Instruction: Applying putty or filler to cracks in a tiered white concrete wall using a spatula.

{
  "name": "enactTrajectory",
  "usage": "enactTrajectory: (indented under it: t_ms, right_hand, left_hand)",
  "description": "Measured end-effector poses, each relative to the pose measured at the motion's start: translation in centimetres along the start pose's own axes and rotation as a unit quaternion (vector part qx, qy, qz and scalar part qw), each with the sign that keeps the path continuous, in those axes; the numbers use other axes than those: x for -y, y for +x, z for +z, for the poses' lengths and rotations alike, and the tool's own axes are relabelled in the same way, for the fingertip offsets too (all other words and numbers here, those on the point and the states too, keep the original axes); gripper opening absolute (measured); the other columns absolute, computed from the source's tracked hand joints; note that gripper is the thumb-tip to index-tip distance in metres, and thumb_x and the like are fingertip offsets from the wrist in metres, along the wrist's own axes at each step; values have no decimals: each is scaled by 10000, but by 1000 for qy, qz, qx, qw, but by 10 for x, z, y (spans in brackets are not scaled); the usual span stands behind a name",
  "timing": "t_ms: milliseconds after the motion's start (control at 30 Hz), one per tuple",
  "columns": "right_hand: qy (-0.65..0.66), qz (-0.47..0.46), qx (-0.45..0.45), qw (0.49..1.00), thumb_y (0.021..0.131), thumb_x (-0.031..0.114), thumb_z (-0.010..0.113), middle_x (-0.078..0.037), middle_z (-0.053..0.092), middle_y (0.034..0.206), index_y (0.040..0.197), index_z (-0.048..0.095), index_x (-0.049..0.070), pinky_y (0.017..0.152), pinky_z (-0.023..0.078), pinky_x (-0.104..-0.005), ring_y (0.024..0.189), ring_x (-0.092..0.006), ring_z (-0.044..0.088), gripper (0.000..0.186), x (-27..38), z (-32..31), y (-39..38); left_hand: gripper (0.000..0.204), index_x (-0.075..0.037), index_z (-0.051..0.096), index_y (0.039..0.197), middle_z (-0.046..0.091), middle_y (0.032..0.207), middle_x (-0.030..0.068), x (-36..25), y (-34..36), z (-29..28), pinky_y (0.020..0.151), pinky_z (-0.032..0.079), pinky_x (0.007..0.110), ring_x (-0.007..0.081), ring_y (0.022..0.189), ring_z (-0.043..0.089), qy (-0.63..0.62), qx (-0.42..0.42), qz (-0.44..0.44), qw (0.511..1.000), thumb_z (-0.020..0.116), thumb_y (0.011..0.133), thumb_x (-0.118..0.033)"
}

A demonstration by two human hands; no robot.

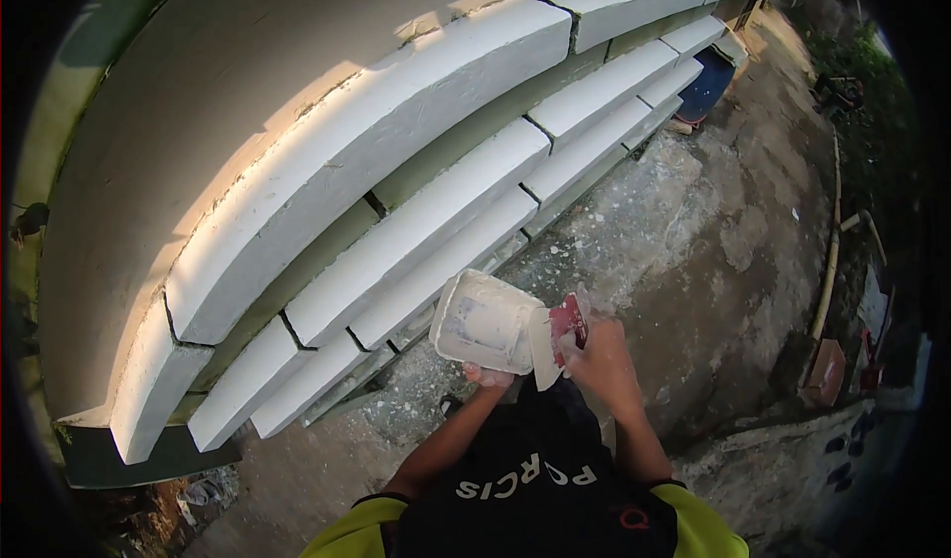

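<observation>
Over my lap, a white plastic tub (pixel 474 348) smeared with plaster is held tilted toward me. My left hand (pixel 487 375) is closed on its lower edge, with most of the fingers hidden beneath. My right hand (pixel 600 352) grips a putty knife (pixel 544 350), whose handle is red and caked with white. The blade touches or nearly touches the tub's right rim; I cannot tell which. Just beyond the tub runs a stepped white moulding (pixel 446 201) of long blocks, with dark gaps at the joints between them.
Beige wall (pixel 188 82) rises behind the moulding. Rough concrete ground (pixel 713 261), spotted with white, stretches to the right. A blue container (pixel 705 87) stands by the moulding's far end. A long pole (pixel 830 251) lies along the right side, and dark footwear (pixel 842 464) sits at lower right.
</observation>
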State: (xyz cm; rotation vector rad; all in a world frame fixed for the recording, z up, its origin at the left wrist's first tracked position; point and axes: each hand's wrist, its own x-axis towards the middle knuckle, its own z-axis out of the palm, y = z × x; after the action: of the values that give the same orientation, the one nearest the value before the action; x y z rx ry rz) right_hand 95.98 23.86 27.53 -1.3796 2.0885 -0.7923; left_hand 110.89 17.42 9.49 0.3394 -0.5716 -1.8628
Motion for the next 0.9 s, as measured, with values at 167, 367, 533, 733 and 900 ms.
enactTrajectory:
  t_ms: [167, 367, 533, 733, 900]
  right_hand:
    - [116, 2, -47, 992, 744, 28, 572, -254, 587, 749, 1304, 450, -61, 605, 466, -402, 592, -380, 555, 580, -29, -32, 27]
    - [122, -14, -36, 992, 756, 12, 555, -242, 595, 773, 1318, 455, -34, 623, 467, -408, 622, -395, 558, 573, -68, -73, 51]
    - [78, -72, -79, 991, 756, -35, 530, -242, 603, 848, 1350, 443, 0, 670, 468, -414, 707, -408, 568, 601, -84, -103, 70]
    - [70, -99, -92, 988, 754, -74, 520, -249, 615, 1035, 1402, 403, 60, 773, 489, -408, 853, -425, 597, 672, -93, -109, 107]
    - [81, -100, -117, 985, 779, -88, 511, -245, 590, 1180, 1399, 405, 47, 859, 497, -390, 1009, -423, 600, 643, -93, -106, 131]
  left_hand:
    - [1019, -90, 219, 1459, 377, 1424, 131, 53, 25, 27, 1059, 380, 495, 321, 1272, 441, 12, -38, -8, 999, 643, 722, -652]
    - [1012, -88, 224, 1458, 385, 1422, 126, 89, 59, 72, 1059, 379, 489, 318, 1269, 444, 32, -83, -8, 996, 612, 731, -676]
    - [976, -80, 246, 1452, 401, 1415, 127, 101, 88, 96, 1069, 366, 475, 314, 1274, 439, 36, -88, -56, 994, 551, 763, -700]
    - [956, -63, 259, 1445, 407, 1409, 129, 111, 116, 118, 1057, 377, 450, 302, 1265, 448, 34, -65, -92, 993, 518, 787, -707]
    - [889, -45, 289, 1429, 446, 1377, 125, 124, 144, 102, 1046, 385, 425, 275, 1240, 473, 59, -34, -111, 991, 485, 833, -676]
